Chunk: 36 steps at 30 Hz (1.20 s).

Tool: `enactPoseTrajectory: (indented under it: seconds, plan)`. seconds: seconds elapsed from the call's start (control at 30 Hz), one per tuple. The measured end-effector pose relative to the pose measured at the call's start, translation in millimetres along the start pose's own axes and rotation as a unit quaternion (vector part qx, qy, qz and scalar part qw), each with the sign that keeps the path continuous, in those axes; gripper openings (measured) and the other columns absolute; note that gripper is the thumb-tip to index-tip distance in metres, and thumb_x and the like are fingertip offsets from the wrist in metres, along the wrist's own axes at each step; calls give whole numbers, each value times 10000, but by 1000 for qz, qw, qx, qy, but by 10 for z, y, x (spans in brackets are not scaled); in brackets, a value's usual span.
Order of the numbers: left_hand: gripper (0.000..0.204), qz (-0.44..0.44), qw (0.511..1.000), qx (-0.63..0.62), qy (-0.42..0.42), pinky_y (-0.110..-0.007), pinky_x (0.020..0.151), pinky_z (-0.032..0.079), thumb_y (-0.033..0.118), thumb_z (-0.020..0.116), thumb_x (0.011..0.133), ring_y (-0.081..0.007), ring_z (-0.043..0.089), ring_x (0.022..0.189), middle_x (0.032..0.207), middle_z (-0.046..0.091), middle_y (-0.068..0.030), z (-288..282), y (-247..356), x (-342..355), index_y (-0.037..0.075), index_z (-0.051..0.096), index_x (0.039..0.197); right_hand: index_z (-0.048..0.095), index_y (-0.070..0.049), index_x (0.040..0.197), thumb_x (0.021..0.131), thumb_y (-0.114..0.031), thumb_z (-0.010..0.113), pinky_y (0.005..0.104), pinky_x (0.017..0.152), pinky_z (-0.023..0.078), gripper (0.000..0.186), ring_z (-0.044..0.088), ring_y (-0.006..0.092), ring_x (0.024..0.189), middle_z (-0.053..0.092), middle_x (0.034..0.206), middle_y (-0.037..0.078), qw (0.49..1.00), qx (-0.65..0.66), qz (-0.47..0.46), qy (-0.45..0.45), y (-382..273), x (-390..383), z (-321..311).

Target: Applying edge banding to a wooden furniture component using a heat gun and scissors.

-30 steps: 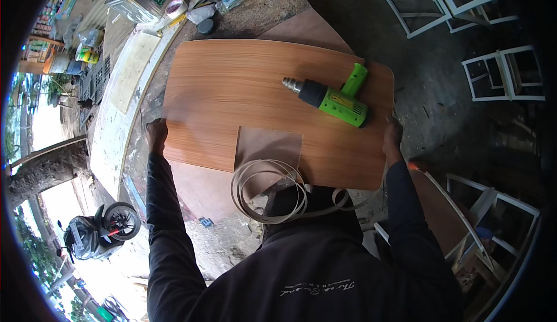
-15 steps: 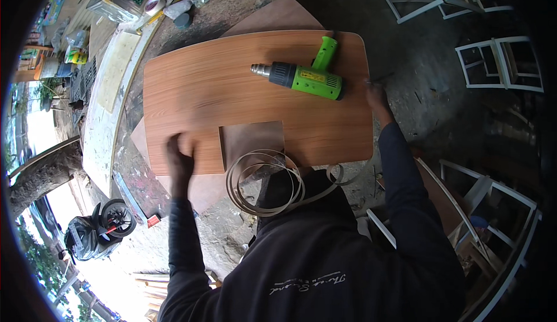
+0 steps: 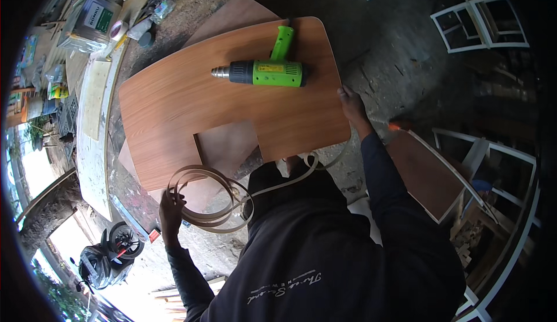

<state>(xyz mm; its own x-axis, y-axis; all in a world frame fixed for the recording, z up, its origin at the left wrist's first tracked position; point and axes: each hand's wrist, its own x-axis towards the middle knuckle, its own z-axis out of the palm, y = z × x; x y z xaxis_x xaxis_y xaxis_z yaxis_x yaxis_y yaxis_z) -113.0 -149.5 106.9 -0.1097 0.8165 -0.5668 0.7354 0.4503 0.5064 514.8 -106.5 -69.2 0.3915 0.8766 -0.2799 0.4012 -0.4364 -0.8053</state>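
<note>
A wood-grain board (image 3: 168, 95) with curved sides and a square notch in its near edge lies on the workbench. On top of it rests a green and black heat gun (image 3: 272, 73), its nozzle toward the left. My left hand (image 3: 170, 217) has its fingers closed on the left side of a loose coil of pale edge-banding strip (image 3: 214, 224). From that coil the strip runs right, in front of my body, and loops below the board's near right corner. My right hand (image 3: 354, 110) grips the board's right edge, thumb on top; its other fingers are mostly hidden.
Under the board a brown sheet (image 3: 232, 20) covers part of the cluttered workbench (image 3: 177, 23). At the far left stand a square tin (image 3: 90, 23) and a tape roll (image 3: 118, 30). White frames (image 3: 484, 23) stand on the floor to the right; a parked motorcycle (image 3: 110, 255) is at the lower left.
My left hand has come down from the board and taken hold of the coil, which has shifted left. The right hand stays at the board's right edge. The whole view has turned and shifted.
</note>
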Motion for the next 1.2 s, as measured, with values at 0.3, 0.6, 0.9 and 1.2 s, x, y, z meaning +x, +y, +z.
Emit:
enactPoseTrajectory:
  seconds: [0.3, 0.6, 0.9, 1.2]
  plan:
    - [338, 23, 962, -236, -138, -290, 768, 527, 53, 820, 827, -115, 619, 842, 918, 681, -34, 356, -202, -605, 40, 602, 1084, 658, -23, 1215, 1004, -459, 614, 417, 852, 518, 486, 685, 229, 1018, 685, 985, 101, 897, 253, 363, 9, -295, -2016, 259]
    - [317, 467, 872, 75, -125, -490, 932, 464, 70, 711, 683, -359, 564, 1023, 1018, 639, -107, 1052, -329, -1137, 78, 678, 998, 611, 6, 1137, 1003, -202, 576, 443, 803, 566, 250, 682, 253, 890, 673, 971, 134, 882, 304, 354, 60, 22, -2168, 654]
    - [258, 612, 752, 175, -174, -519, 968, 483, 206, 603, 861, -329, 624, 1023, 1017, 681, -136, 3173, -1066, -1244, 48, 693, 1044, 598, -11, 1037, 1027, -175, 523, 440, 789, 564, 181, 607, 229, 757, 605, 880, 88, 700, 614, 338, 134, -110, -2365, 1002]
    - [322, 178, 855, 405, -271, -488, 738, 585, 349, 626, 947, -346, 756, 964, 1058, 778, -104, 4707, -783, -977, 90, 796, 1034, 598, -68, 971, 978, -97, 603, 391, 682, 543, 30, 531, 176, 672, 536, 810, 48, 779, 517, 352, 39, -104, -2620, 648]
